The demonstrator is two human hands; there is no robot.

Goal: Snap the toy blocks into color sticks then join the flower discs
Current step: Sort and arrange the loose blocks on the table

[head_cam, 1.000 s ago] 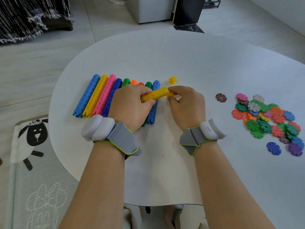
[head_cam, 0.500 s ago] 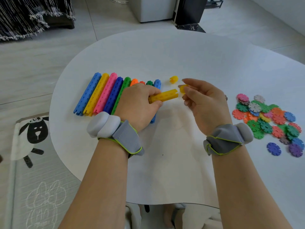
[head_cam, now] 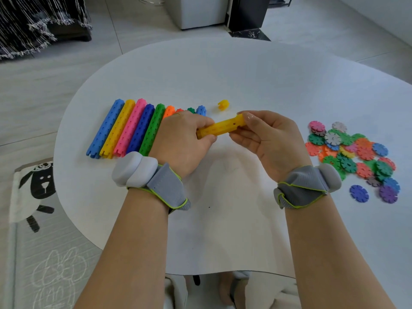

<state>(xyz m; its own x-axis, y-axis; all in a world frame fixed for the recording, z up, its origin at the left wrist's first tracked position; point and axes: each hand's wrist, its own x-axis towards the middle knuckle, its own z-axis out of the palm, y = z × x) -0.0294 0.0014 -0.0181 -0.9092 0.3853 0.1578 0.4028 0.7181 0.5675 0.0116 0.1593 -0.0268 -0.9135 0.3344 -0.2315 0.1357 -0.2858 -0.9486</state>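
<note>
yellow stick (head_cam: 223, 128), held over the white table (head_cam: 245, 74), now meets my right hand (head_cam: 269, 141), whose thumb and fingers pinch its right end; half a second ago a gap lay between them. my left hand (head_cam: 180, 143) wraps the other end. i see small holes along its side.

A rounded white table (head_cam: 245, 70) stands on a pale grey tiled floor (head_cam: 44, 90) in soft daylight. Beyond it are a white box-shaped cabinet (head_cam: 200, 12), a black upright panel (head_cam: 247, 12) and a black-and-white fringed cloth (head_cam: 33, 23); at left lies a grey floor mat printed with a sheep (head_cam: 33, 253).
</note>
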